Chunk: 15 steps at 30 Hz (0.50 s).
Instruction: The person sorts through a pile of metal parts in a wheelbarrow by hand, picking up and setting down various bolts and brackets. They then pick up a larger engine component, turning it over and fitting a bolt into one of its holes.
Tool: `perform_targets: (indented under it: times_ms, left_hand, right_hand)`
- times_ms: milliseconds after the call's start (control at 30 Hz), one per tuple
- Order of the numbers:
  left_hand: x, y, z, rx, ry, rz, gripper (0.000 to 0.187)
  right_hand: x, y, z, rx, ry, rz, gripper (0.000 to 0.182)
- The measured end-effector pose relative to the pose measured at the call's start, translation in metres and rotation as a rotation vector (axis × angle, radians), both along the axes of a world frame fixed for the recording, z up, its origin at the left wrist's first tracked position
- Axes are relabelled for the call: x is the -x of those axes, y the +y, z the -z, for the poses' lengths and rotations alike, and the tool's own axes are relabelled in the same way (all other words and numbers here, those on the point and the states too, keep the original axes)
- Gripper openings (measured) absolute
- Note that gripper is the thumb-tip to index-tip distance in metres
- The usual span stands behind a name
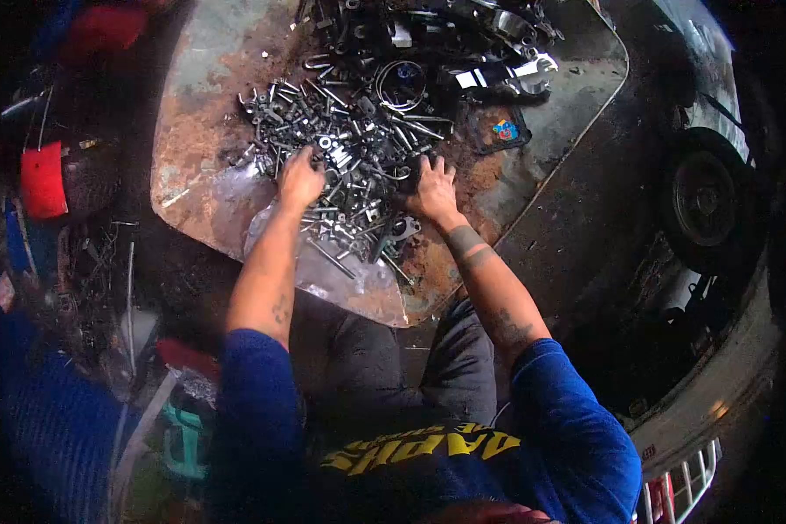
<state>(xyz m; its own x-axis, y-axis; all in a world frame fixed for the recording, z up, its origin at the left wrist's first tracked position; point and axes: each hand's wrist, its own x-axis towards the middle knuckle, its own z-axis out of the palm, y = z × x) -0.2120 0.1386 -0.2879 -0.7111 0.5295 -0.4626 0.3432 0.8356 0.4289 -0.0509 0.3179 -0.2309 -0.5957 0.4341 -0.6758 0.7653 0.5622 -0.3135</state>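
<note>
A heap of loose bolts, nuts and small metal parts (341,144) lies on a rusty metal sheet (196,113) in front of me. My left hand (302,181) reaches into the near-left of the heap, its fingers bent and drawn together against the hardware. What they hold, if anything, is too small to make out. On the heap's right side my right hand (433,189) lies palm down with fingers spread, beside dark parts partly hidden under it. Longer bolts (330,259) and a flat bracket with holes (405,230) lie between my forearms, over clear plastic (313,278).
Larger dark metal parts (358,31) and a coiled cable ring (401,86) sit at the back. A black tray (473,131) with a colourful sticker stands right of the heap. A vehicle wheel (704,199) is at far right, a red object (43,181) at left.
</note>
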Motion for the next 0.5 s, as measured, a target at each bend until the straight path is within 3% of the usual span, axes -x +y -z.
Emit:
perform_targets:
  times_ms: [33, 67, 167, 267, 367, 433, 500]
  left_hand:
    - [0.003, 0.0, 0.011, -0.033, -0.033, 0.1, 0.036]
    - [0.006, 0.016, -0.005, 0.1, -0.154, 0.038, 0.04]
    - [0.019, 0.025, 0.002, 0.188, -0.335, 0.032, 0.043]
    - [0.001, 0.02, -0.006, 0.22, -0.241, 0.053, 0.046]
    - [-0.005, 0.03, -0.023, 0.345, -0.106, 0.062, 0.05]
    - [0.006, 0.019, -0.014, 0.27, -0.188, 0.13, 0.054]
    - [0.012, 0.019, -0.026, 0.228, -0.199, 0.162, 0.059]
  right_hand:
    - [-0.003, -0.001, 0.003, 0.003, -0.004, -0.003, 0.081]
    - [-0.005, -0.003, 0.006, -0.006, 0.028, 0.04, 0.082]
    - [-0.008, -0.009, 0.008, -0.015, 0.056, 0.1, 0.085]
    - [-0.009, -0.013, 0.007, -0.021, 0.114, 0.195, 0.085]
    - [-0.009, -0.01, 0.004, -0.007, 0.094, 0.143, 0.084]
    - [-0.011, -0.006, -0.001, 0.043, 0.099, 0.213, 0.083]
    - [-0.007, 0.002, -0.019, 0.027, 0.27, 0.378, 0.08]
